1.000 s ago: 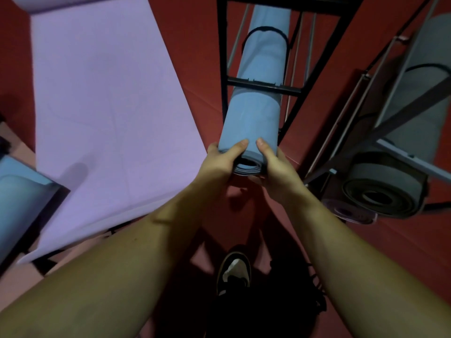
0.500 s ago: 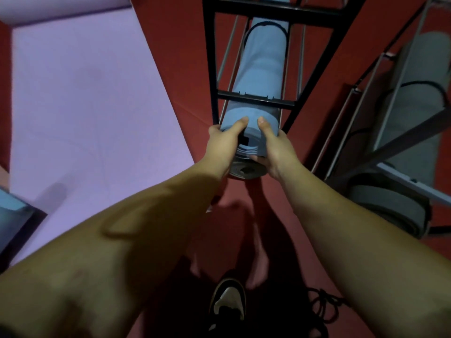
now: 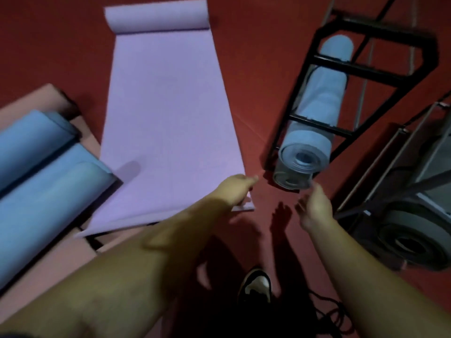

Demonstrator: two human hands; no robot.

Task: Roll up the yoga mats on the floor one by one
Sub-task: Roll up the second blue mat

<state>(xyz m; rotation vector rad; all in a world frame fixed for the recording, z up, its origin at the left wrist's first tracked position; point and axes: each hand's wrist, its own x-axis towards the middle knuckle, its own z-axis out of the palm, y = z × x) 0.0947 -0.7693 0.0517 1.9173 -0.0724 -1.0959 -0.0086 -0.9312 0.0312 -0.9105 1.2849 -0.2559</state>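
A dark red floor [image 3: 256,69] fills the room. Down its middle lies a lilac yoga mat [image 3: 168,113], mostly unrolled and flat, with its far end curled into a loose roll and its near edge close to the person's feet. To the left, two blue mats [image 3: 41,167] lie side by side, partly rolled, on pale pink flooring [image 3: 48,267]. To the right stands a black metal rack [image 3: 361,76] holding a rolled blue mat [image 3: 319,113], its spiral end facing the viewer, with a second rolled end [image 3: 291,182], greyer, just beneath it. Further right, a second, grey-framed rack [image 3: 400,172] carries thick rolled grey mats [image 3: 412,242] at the near right. Two bare forearms reach forward from the near edge. The left hand [image 3: 235,190] hovers above the near right corner of the lilac mat, fingers extended and grasping nothing. The right hand [image 3: 314,206] is spread open with relaxed fingers, just short of the rolled ends in the black rack and touching neither. Below, between the arms, a black and white shoe [image 3: 256,284] rests on the red floor, and a black cord [image 3: 334,311] lies tangled beside it.
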